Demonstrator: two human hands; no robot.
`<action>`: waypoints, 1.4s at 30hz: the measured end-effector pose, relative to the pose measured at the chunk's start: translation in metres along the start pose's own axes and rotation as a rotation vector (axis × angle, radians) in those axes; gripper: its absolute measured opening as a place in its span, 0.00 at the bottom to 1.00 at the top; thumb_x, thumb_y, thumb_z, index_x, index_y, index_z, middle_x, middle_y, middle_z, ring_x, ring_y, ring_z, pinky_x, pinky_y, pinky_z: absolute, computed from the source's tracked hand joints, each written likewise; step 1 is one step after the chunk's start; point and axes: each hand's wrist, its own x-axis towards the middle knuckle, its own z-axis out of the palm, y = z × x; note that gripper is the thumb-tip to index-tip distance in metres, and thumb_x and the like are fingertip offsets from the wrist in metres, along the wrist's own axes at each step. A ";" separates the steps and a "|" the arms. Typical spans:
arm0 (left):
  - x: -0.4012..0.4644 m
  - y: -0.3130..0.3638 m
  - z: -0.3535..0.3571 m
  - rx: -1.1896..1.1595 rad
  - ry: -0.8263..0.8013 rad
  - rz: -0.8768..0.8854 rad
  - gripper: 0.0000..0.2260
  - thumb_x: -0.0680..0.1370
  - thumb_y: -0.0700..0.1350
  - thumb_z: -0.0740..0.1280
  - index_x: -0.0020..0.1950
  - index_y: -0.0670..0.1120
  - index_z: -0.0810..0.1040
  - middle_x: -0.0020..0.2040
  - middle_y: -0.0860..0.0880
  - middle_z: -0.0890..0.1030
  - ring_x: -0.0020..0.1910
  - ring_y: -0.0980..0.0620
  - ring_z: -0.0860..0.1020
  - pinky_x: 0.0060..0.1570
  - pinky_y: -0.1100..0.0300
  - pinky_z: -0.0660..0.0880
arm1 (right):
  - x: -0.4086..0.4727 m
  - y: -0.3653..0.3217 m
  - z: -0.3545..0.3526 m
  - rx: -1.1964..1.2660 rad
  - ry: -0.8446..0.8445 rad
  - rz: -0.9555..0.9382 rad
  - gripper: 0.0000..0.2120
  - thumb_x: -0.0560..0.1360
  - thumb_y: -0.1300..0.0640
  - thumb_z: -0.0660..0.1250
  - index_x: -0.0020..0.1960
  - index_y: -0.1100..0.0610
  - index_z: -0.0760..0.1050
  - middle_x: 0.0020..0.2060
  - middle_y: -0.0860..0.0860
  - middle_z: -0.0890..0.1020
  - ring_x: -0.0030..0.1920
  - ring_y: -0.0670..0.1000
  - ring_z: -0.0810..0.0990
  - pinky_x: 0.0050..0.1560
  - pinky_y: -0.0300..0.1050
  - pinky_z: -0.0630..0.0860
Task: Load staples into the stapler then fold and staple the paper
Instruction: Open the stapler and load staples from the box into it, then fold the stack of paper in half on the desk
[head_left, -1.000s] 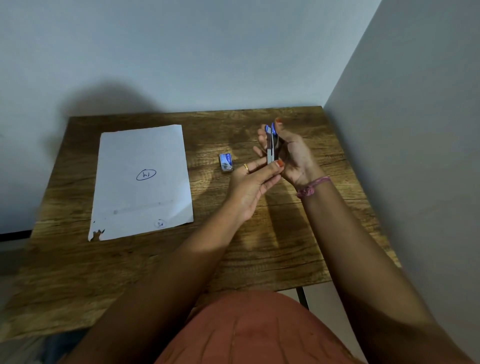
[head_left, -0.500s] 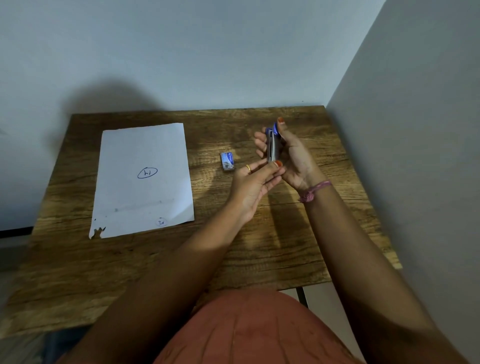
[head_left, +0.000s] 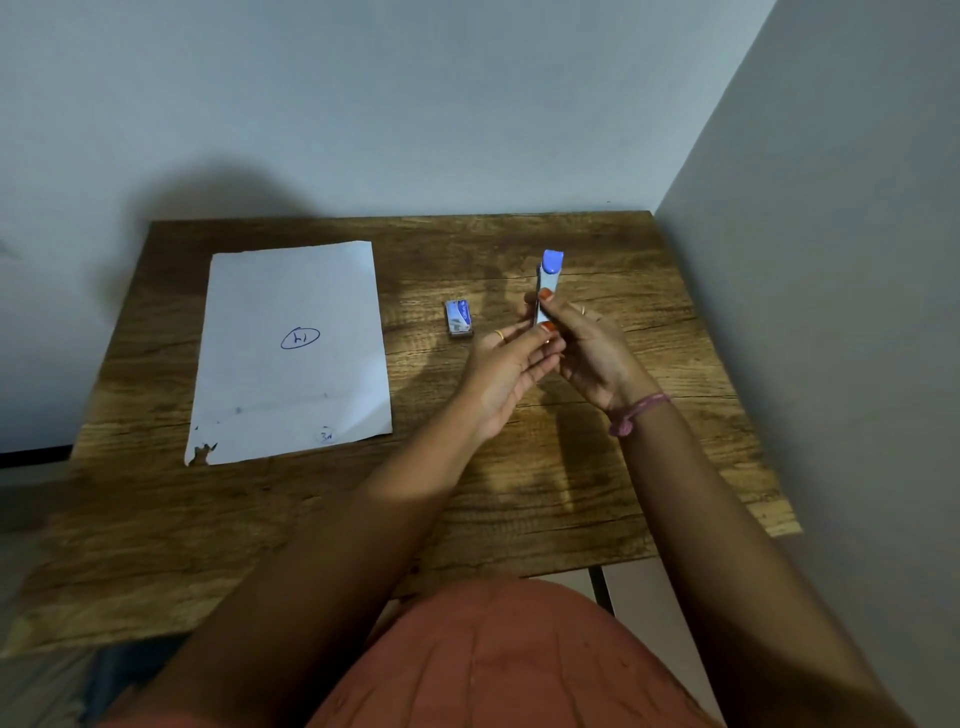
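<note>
A blue and white stapler (head_left: 548, 278) stands upright above the table, its blue end on top. My right hand (head_left: 592, 353) grips its lower part, thumb on the near face. My left hand (head_left: 506, 369) touches the stapler's bottom end with its thumb and fingertips. A small blue staple box (head_left: 459, 317) lies on the wooden table (head_left: 519, 493) just left of my hands. The white sheet of paper (head_left: 291, 353) lies flat at the left, with a circled mark in its middle and a torn near-left corner.
The table sits in a corner, with a wall behind it and another wall along its right edge. My lap in orange cloth is below the table's near edge. A pink band is on my right wrist.
The stapler has been turned and raised, so its blue end now sticks up above my fingers. My right thumb has slid down its face. Paper and staple box have not moved.
</note>
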 end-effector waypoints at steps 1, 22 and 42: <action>-0.001 -0.001 0.000 0.016 0.013 -0.006 0.04 0.78 0.36 0.64 0.52 0.40 0.77 0.45 0.44 0.81 0.44 0.53 0.81 0.49 0.63 0.78 | 0.000 0.001 0.001 -0.016 0.032 -0.002 0.10 0.75 0.54 0.69 0.51 0.59 0.81 0.44 0.55 0.81 0.39 0.49 0.77 0.38 0.41 0.72; -0.027 0.012 -0.088 0.476 0.275 0.100 0.06 0.79 0.41 0.64 0.54 0.48 0.79 0.49 0.50 0.83 0.44 0.57 0.81 0.42 0.65 0.79 | 0.047 0.040 0.017 -1.146 0.655 -0.079 0.19 0.69 0.40 0.70 0.49 0.55 0.83 0.45 0.56 0.84 0.49 0.58 0.81 0.43 0.47 0.74; -0.036 0.060 -0.147 0.499 0.484 0.277 0.05 0.79 0.43 0.65 0.50 0.50 0.80 0.46 0.54 0.82 0.45 0.57 0.81 0.40 0.69 0.77 | 0.053 0.051 0.083 -1.058 0.592 -0.493 0.10 0.75 0.56 0.67 0.55 0.57 0.78 0.55 0.55 0.76 0.52 0.52 0.77 0.52 0.39 0.72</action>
